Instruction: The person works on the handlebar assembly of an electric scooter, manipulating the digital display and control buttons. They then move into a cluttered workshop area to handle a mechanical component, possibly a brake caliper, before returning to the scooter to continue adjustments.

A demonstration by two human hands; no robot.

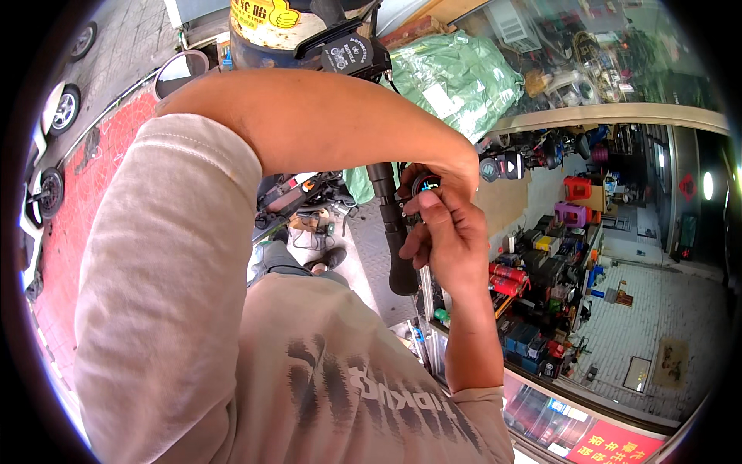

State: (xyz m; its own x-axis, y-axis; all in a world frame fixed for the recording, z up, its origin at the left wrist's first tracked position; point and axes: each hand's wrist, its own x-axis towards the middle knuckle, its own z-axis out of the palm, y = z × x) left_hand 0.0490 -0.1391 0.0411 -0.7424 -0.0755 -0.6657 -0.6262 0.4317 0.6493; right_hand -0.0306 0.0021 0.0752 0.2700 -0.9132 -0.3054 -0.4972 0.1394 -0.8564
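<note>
Bending at the wrist near two o'clock, the left hand [454, 182], its hold impossible to tell, meets the right hand [450, 238], which pinches a small wired part [426, 185].

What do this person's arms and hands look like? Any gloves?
The left hand and right hand wear no gloves. The forearms are bare, with no watch showing. The sleeves are short and pale beige; the left one has a stitched hem.
</note>
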